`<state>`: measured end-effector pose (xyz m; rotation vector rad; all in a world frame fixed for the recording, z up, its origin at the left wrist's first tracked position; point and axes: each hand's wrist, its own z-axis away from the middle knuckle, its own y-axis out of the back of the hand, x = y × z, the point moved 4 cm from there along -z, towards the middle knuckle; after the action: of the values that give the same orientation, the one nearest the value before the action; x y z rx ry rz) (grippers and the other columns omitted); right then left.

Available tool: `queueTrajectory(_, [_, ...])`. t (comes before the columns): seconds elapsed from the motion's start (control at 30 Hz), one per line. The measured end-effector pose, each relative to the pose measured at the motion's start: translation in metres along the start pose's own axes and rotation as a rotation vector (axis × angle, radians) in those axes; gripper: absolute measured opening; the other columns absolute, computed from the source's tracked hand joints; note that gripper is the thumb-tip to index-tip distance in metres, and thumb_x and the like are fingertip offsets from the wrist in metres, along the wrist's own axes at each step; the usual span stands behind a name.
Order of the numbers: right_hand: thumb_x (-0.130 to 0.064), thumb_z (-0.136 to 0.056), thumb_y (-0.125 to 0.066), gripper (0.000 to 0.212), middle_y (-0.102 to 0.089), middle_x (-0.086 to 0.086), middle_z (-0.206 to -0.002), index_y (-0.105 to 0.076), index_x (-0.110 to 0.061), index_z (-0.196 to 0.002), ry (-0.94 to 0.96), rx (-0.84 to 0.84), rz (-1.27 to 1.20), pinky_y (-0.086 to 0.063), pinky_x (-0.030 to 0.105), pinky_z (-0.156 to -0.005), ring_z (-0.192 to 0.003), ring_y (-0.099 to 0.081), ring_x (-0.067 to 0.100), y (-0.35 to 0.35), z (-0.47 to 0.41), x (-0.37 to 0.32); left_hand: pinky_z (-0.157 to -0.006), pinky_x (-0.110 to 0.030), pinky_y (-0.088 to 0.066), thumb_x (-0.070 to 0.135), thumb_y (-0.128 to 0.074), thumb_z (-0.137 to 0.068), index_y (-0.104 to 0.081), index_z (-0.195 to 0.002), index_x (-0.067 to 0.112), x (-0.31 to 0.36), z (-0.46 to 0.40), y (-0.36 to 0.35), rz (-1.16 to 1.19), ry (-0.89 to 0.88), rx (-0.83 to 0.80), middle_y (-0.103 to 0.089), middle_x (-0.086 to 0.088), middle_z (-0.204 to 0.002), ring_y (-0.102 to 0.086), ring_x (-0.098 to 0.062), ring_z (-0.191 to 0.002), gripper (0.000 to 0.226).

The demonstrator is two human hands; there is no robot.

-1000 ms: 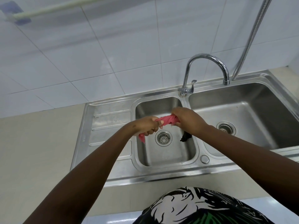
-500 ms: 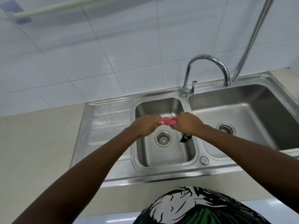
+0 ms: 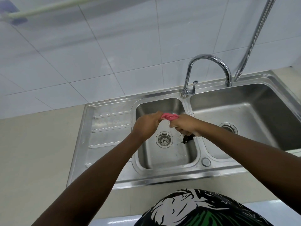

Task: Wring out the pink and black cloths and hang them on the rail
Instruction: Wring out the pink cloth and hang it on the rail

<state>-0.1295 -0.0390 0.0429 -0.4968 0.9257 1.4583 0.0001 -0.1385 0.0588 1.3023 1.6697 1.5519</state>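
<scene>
A twisted pink cloth (image 3: 169,116) stretches between my two hands above the small left basin (image 3: 166,154). My left hand (image 3: 147,125) grips its left end and my right hand (image 3: 185,123) grips its right end; only a short piece shows between the fists. A black cloth (image 3: 187,139) lies in the same basin, partly hidden under my right hand. The pale rail (image 3: 48,8) runs along the tiled wall at the upper left, held by a blue bracket (image 3: 11,13).
A chrome tap (image 3: 210,69) arches behind the basins. A larger right basin (image 3: 254,118) with its drain lies beside the small one. A ridged draining board (image 3: 110,128) is at the left, and a metal hose (image 3: 254,38) hangs at the upper right. Beige counter surrounds the sink.
My hands have come closer together and risen slightly, twisting the pink cloth tighter. The loose pink end that hung below my left hand is no longer visible.
</scene>
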Motion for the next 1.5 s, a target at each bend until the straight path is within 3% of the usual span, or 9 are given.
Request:
queueTrajectory(0.2, [-0.038, -0.08, -0.065, 0.022, -0.063, -0.02, -0.062, -0.063, -0.049, -0.098, 0.195, -0.075, 0.199, -0.047, 0.03, -0.058, -0.055, -0.059, 0.005, 0.005, 0.008, 0.003, -0.049, -0.022, -0.032, 0.043, -0.041, -0.098, -0.051, -0.098, 0.017, -0.002, 0.007, -0.017, 0.199, 0.185, -0.191, -0.055, 0.006, -0.074, -0.05, -0.011, -0.06, 0.028])
queueTrajectory(0.27, [-0.049, -0.079, -0.064, 0.037, -0.066, -0.012, -0.09, -0.055, -0.033, -0.111, 0.201, -0.087, 0.233, -0.049, 0.034, -0.069, -0.078, -0.063, 0.012, 0.007, 0.01, 0.007, -0.056, -0.026, -0.039, 0.039, -0.043, -0.098, -0.051, -0.103, 0.013, -0.005, 0.013, -0.019, 0.453, 0.3, -0.285, -0.057, 0.004, -0.081, -0.053, -0.012, -0.069, 0.028])
queueTrajectory(0.47, [-0.033, -0.092, -0.05, 0.018, -0.068, -0.001, -0.099, -0.064, -0.026, -0.1, 0.328, 0.179, 0.195, -0.045, 0.025, -0.073, -0.09, -0.064, 0.019, 0.013, 0.015, 0.011, -0.045, -0.011, -0.044, 0.018, -0.051, -0.097, -0.056, -0.119, 0.014, -0.01, 0.033, -0.006, 0.87, 0.454, -0.274, -0.062, -0.001, -0.1, -0.058, 0.001, -0.062, 0.023])
queueTrajectory(0.57, [-0.023, -0.089, -0.055, 0.013, -0.068, -0.005, -0.093, -0.068, -0.022, -0.091, 0.354, 0.243, 0.147, -0.043, 0.02, -0.071, -0.086, -0.062, 0.012, 0.011, 0.016, 0.013, -0.042, -0.006, -0.04, 0.014, -0.052, -0.096, -0.062, -0.116, 0.016, -0.004, 0.035, -0.007, 0.852, 0.439, -0.317, -0.06, 0.009, -0.091, -0.058, 0.01, -0.055, 0.022])
queueTrajectory(0.67, [-0.023, -0.09, -0.056, 0.012, -0.067, -0.007, -0.085, -0.067, -0.022, -0.088, 0.379, 0.263, 0.065, -0.044, 0.012, -0.062, -0.078, -0.06, 0.006, 0.011, 0.02, 0.011, -0.074, -0.024, -0.052, 0.041, -0.067, -0.085, -0.062, -0.11, 0.02, 0.001, 0.037, -0.01, 0.706, 0.381, -0.374, -0.068, 0.001, -0.102, -0.065, -0.008, -0.087, 0.033])
queueTrajectory(0.97, [-0.03, -0.085, -0.065, 0.008, -0.065, 0.005, -0.085, -0.066, -0.024, -0.09, 0.436, 0.267, 0.038, -0.048, 0.015, -0.052, -0.068, -0.062, 0.004, 0.016, 0.036, 0.004, -0.065, -0.027, -0.046, 0.046, -0.05, -0.094, -0.071, -0.088, 0.013, 0.0, 0.046, 0.0, 0.638, 0.368, -0.33, -0.07, -0.01, -0.079, -0.063, -0.017, -0.069, 0.04])
queueTrajectory(1.2, [-0.019, -0.083, -0.066, 0.009, -0.056, 0.002, -0.082, -0.066, -0.01, -0.085, 0.463, 0.22, 0.683, -0.034, 0.026, -0.064, -0.076, -0.052, 0.019, 0.034, 0.047, -0.005, -0.082, -0.026, -0.051, 0.042, -0.056, -0.092, -0.073, -0.098, 0.038, -0.009, 0.05, 0.033, 0.805, 0.463, -0.245, -0.074, 0.007, -0.097, -0.067, -0.01, -0.094, 0.019])
queueTrajectory(1.33, [-0.014, -0.088, -0.055, 0.012, -0.054, 0.003, -0.085, -0.067, -0.011, -0.09, 0.542, 0.328, 0.772, -0.036, 0.03, -0.071, -0.079, -0.049, 0.019, 0.041, 0.062, -0.024, -0.05, -0.01, -0.044, 0.038, -0.054, -0.09, -0.072, -0.073, 0.043, -0.008, 0.049, 0.046, 0.782, 0.509, -0.16, -0.067, 0.017, -0.058, -0.059, 0.005, -0.054, 0.026])
queueTrajectory(1.5, [-0.016, -0.09, -0.05, 0.017, -0.062, 0.01, -0.091, -0.066, -0.011, -0.091, 0.542, 0.346, 0.836, -0.045, 0.039, -0.079, -0.086, -0.056, 0.026, 0.051, 0.078, -0.04, -0.064, -0.015, -0.049, 0.046, -0.051, -0.093, -0.071, -0.079, 0.047, -0.005, 0.044, 0.064, 0.794, 0.473, -0.173, -0.071, 0.017, -0.065, -0.062, -0.003, -0.065, 0.025])
